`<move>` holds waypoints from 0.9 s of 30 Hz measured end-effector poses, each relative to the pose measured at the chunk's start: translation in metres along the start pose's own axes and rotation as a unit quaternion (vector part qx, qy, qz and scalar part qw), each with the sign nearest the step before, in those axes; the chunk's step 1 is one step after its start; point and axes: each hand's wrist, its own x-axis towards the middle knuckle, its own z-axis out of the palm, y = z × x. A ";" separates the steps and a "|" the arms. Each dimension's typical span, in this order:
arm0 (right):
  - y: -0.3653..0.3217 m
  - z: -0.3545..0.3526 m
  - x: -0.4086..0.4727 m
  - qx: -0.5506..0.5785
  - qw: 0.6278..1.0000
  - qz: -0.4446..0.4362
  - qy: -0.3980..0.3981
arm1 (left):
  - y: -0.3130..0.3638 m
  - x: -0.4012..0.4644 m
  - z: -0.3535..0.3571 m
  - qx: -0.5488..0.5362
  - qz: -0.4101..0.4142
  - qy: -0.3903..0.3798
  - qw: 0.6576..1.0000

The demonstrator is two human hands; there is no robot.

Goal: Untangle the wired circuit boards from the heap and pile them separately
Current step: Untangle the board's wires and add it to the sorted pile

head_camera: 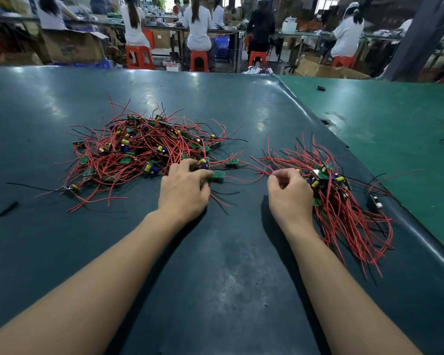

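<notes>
a dark green mat (215, 278) covers the worktable, with a brighter green surface (395, 124) butting against it on the right, and a busy workshop beyond. nearest the camera, two bare forearms reach in from the bottom edge, cut off by the frame. the left hand (183, 190) lies at the near right edge of the heap (144, 152), fingers curled down onto a small green circuit board (217, 176); the fingertips are hidden under the hand, so whether it truly pinches the board or only presses on it is hard to tell. the right hand (290, 193) is curled, thumb and forefinger pinching red wires at the left edge of the separate pile (344, 201), whose boards sit bunched by the knuckles while the wires trail toward the camera. the heap is a loose tangle of red and black leads with green boards and yellow capacitors half buried in it, well apart from the pile. a small black piece (8, 208) lies alone on the mat at far left, too blurred to identify. farther back, seated people in white tops on orange stools (199, 60) face away at other benches, among cardboard boxes (72, 47).
</notes>
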 end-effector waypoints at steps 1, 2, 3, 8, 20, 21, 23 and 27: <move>-0.001 0.001 -0.003 -0.017 1.000 -0.019 -0.013 | 0.002 -0.002 0.003 0.013 0.004 0.003 1.000; -0.002 0.002 -0.006 -0.023 0.999 -0.043 -0.023 | 0.003 -0.004 0.006 0.023 0.008 0.005 1.000; -0.005 0.003 -0.011 -0.014 0.997 -0.065 -0.034 | 0.004 -0.003 0.007 0.032 0.010 0.001 0.999; -0.013 0.010 -0.028 0.067 0.983 -0.127 -0.111 | 0.005 -0.003 0.010 0.071 0.029 0.021 0.997; -0.009 0.011 -0.026 0.042 0.983 -0.115 -0.140 | 0.006 -0.010 0.003 -0.073 0.136 0.033 0.988; -0.009 0.011 -0.025 0.035 0.982 -0.104 -0.153 | 0.006 -0.009 0.002 -0.090 0.134 0.014 0.987; -0.009 0.009 -0.024 0.046 0.980 -0.075 -0.179 | 0.007 -0.011 0.001 -0.154 0.139 0.005 0.978; -0.015 0.008 -0.026 0.120 0.973 -0.056 -0.192 | 0.011 -0.020 -0.002 -0.190 0.209 0.132 0.950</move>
